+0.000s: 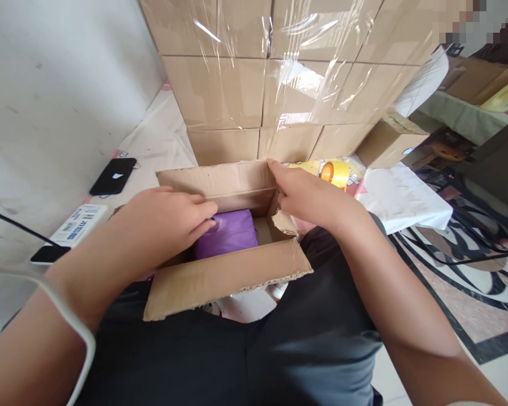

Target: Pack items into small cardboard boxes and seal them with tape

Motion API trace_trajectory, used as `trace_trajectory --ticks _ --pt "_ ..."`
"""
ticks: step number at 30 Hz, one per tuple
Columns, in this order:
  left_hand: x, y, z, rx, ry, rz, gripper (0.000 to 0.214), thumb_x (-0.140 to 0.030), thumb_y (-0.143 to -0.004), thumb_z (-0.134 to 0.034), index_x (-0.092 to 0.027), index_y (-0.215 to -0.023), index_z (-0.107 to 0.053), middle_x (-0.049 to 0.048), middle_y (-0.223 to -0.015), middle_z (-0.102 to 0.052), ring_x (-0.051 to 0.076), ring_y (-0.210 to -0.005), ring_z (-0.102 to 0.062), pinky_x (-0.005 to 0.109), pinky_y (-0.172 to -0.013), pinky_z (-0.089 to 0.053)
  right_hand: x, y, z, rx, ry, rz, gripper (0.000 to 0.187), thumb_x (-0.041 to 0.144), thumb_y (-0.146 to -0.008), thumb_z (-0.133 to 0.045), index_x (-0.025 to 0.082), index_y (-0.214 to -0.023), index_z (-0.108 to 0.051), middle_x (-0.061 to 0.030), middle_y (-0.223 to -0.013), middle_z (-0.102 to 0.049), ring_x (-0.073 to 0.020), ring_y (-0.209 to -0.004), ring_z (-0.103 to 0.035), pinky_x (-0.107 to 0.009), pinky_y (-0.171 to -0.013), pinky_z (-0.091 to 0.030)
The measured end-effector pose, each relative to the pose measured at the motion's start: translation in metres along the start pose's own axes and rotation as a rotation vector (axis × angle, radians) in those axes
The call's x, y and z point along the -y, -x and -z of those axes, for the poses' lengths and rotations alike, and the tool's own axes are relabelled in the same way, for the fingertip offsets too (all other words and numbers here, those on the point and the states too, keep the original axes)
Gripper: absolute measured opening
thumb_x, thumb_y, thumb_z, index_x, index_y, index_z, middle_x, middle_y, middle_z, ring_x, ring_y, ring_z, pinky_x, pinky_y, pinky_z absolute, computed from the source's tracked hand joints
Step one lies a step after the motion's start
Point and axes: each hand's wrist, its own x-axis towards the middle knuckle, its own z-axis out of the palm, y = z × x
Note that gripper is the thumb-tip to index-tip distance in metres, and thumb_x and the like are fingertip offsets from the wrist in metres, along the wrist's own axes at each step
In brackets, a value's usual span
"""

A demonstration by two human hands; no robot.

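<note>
An open cardboard box [228,273] stands in front of me at my lap, its flaps spread outward. Inside it lies a purple wrapped package [231,232], towards the left, with bare box floor showing to its right. My left hand [173,214] reaches over the box's left side, fingers closed at the package's upper left edge. At the back right corner, my right hand [298,189] grips the box, its index finger stretched along the rear flap and the other fingers curled. The torn right flap [285,223] bends beneath that hand.
Stacked cartons [224,93] under clear film rise behind the box. Yellow tape [336,173] lies to the right, near a small closed carton [392,141]. On the left are a black phone-like item [113,176], a white labelled box [78,224] and a cable [21,225].
</note>
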Motion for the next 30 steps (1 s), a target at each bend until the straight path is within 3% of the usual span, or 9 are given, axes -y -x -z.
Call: trace_trajectory --ticks 4,7,10,13,17,21,24,27,30 --pt "0.007 -0.002 -0.015 0.097 0.123 0.003 0.021 -0.047 -0.095 -0.054 -0.032 -0.087 -0.066 0.0012 -0.084 -0.072 0.026 -0.072 -0.063 0.035 -0.063 -0.034 -0.002 0.004 -0.002 -0.063 -0.021 0.038 0.07 0.009 -0.086 -0.053 0.017 -0.154 -0.04 -0.0149 -0.117 -0.074 -0.0293 -0.102 -0.068 -0.035 -0.083 -0.053" --pt "0.01 0.0 -0.003 -0.001 -0.004 -0.011 0.03 -0.049 -0.098 -0.047 -0.03 -0.089 -0.068 0.0023 -0.089 -0.074 0.026 -0.078 -0.066 0.037 -0.07 -0.04 -0.015 0.007 0.002 -0.136 -0.048 0.023 0.07 0.01 -0.085 -0.055 0.018 -0.153 -0.043 -0.0148 -0.118 -0.073 -0.0307 -0.105 -0.068 -0.037 -0.084 -0.054" --pt "0.013 0.006 0.015 -0.184 -0.225 0.21 0.04 -0.048 -0.102 -0.034 -0.027 -0.089 -0.066 0.0046 -0.086 -0.071 0.027 -0.079 -0.066 0.035 -0.062 -0.037 -0.038 0.004 0.01 -0.28 -0.108 -0.009 0.072 0.016 -0.084 -0.062 0.019 -0.154 -0.044 -0.0136 -0.111 -0.072 -0.032 -0.101 -0.067 -0.04 -0.084 -0.054" --pt "0.017 0.015 0.016 -0.04 -0.363 0.455 0.04 -0.044 -0.103 -0.032 -0.025 -0.084 -0.062 0.0056 -0.073 -0.065 0.029 -0.067 -0.064 0.033 -0.052 -0.024 -0.062 -0.007 0.01 -0.402 -0.214 -0.062 0.073 0.028 -0.082 -0.071 0.019 -0.151 -0.047 -0.009 -0.095 -0.071 -0.0299 -0.088 -0.067 -0.042 -0.079 -0.054" --pt "0.024 0.024 0.002 0.226 -0.19 0.345 0.038 -0.042 -0.103 -0.032 -0.025 -0.082 -0.058 0.0056 -0.072 -0.066 0.028 -0.066 -0.064 0.033 -0.054 -0.028 -0.082 -0.018 -0.004 -0.321 -0.434 0.023 0.043 0.044 -0.088 -0.069 0.019 -0.123 -0.069 -0.0054 -0.086 -0.068 -0.0229 -0.076 -0.064 -0.037 -0.073 -0.052" --pt "0.026 0.019 0.002 0.12 -0.147 0.426 0.039 -0.045 -0.102 -0.031 -0.024 -0.095 -0.063 0.0082 -0.074 -0.067 0.03 -0.068 -0.063 0.035 -0.057 -0.034 -0.092 -0.012 -0.025 -0.322 -0.564 0.293 0.035 0.05 -0.09 -0.069 0.023 -0.111 -0.075 -0.0047 -0.09 -0.066 -0.0202 -0.082 -0.061 -0.036 -0.078 -0.051" --pt "0.023 0.007 0.013 -0.054 0.067 0.561 0.034 -0.047 -0.098 -0.041 -0.026 -0.104 -0.067 0.0046 -0.075 -0.07 0.027 -0.068 -0.064 0.034 -0.066 -0.043 -0.098 -0.006 -0.04 -0.408 -0.649 0.352 0.033 0.053 -0.093 -0.066 0.025 -0.106 -0.078 -0.0048 -0.093 -0.064 -0.0203 -0.086 -0.061 -0.038 -0.082 -0.052" --pt "0.013 -0.011 0.02 -0.168 0.364 0.455 0.032 -0.049 -0.095 -0.048 -0.028 -0.1 -0.072 0.0014 -0.09 -0.077 0.026 -0.08 -0.069 0.035 -0.075 -0.048 -0.104 -0.005 -0.052 -0.447 -0.656 0.422 0.031 0.052 -0.095 -0.063 0.027 -0.106 -0.078 -0.005 -0.1 -0.063 -0.0223 -0.099 -0.06 -0.043 -0.093 -0.051" --pt "-0.005 -0.028 0.018 -0.082 0.409 0.313 0.035 -0.047 -0.097 -0.045 -0.028 -0.091 -0.074 0.0019 -0.093 -0.078 0.027 -0.086 -0.07 0.035 -0.077 -0.049 -0.11 -0.008 -0.062 -0.493 -0.671 0.486 0.028 0.046 -0.097 -0.06 0.029 -0.112 -0.076 -0.0047 -0.105 -0.062 -0.0232 -0.108 -0.058 -0.049 -0.102 -0.047"
